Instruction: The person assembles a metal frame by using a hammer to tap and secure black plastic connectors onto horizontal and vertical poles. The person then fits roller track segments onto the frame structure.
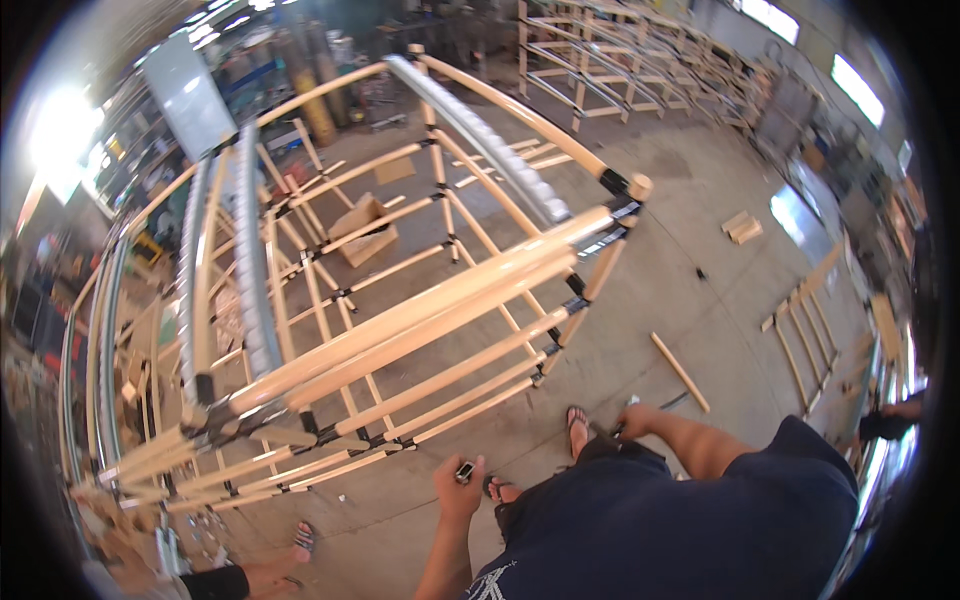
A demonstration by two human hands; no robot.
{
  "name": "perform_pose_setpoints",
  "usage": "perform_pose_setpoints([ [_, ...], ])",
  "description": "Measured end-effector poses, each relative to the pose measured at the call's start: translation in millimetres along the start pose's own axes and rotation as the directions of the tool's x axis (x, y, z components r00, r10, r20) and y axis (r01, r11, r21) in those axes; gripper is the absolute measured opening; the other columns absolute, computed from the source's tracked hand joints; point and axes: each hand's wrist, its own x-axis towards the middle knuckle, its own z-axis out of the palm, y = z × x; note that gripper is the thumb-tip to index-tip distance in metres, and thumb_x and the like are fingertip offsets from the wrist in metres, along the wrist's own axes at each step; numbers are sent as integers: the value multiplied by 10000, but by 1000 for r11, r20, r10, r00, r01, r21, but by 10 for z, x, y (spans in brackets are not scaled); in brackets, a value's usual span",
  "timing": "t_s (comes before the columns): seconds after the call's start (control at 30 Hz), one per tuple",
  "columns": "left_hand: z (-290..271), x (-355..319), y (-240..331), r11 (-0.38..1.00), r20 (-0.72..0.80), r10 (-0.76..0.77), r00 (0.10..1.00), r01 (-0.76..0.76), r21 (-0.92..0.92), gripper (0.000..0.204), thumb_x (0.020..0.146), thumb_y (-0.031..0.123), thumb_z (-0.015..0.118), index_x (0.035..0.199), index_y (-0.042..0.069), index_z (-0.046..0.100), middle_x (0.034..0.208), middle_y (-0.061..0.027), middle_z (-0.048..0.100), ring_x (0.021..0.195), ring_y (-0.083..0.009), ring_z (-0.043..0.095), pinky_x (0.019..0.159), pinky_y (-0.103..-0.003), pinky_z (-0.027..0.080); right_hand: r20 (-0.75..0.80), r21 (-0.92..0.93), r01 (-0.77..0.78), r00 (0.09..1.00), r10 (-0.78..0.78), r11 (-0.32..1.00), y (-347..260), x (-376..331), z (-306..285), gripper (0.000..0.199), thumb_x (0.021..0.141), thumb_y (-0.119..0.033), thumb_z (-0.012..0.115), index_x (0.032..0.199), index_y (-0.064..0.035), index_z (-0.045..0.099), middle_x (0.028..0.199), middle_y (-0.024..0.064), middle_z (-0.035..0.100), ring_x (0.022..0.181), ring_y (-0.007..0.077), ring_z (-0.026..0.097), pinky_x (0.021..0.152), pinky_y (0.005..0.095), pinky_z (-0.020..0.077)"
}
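Note:
My left hand point(455, 494) is closed around a small metal piece point(464, 472) with a bright rim and dark middle; its kind is unclear. It is held low, short of the near side of a large rack frame of tan pipes point(430, 300) and black joints point(575, 285). Against my dark shorts, my right hand point(640, 422) is closed on a dark object point(606, 436), partly hidden and too blurred to name. Grey roller tracks point(490, 140) run across the top of the frame.
Beyond the frame's right side, a loose tan pipe point(680, 372) and short pieces point(742, 228) lie on the floor. A ladder-like pipe frame point(805, 325) stands farther right. Another person's leg point(262, 575) shows at lower left. A cardboard box point(360, 232) sits within the rack.

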Motion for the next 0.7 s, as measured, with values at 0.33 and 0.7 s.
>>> perform_pose_setpoints([
  [0.33, 1924, 1042, 689, 909, 501, -231, 834, 2, 416, 480, 850, 447, 717, 991, -7, 653, 802, -213, 667, 705, -384, 649, 647, -429, 498, 230, 156, -544, 832, 505, 825, 2571, -56, 1121, 310, 810, -393, 715, 970, -134, 776, 897, 94, 757, 860, 253, 734, 774, 394, 585],
  [0.7, 6136, 2785, -113, 918, 620, -379, 687, 195, 344, 444, 934, 402, 552, 1139, 25, 668, 1050, -242, 700, 1017, -419, 660, 878, -482, 513, -138, 960, 27, 911, 388, 278, 3287, 419, -1568, 299, 901, -166, 668, 1117, 40, 656, 750, 75, 667, 599, 155, 632, 565, 309, 525],
])
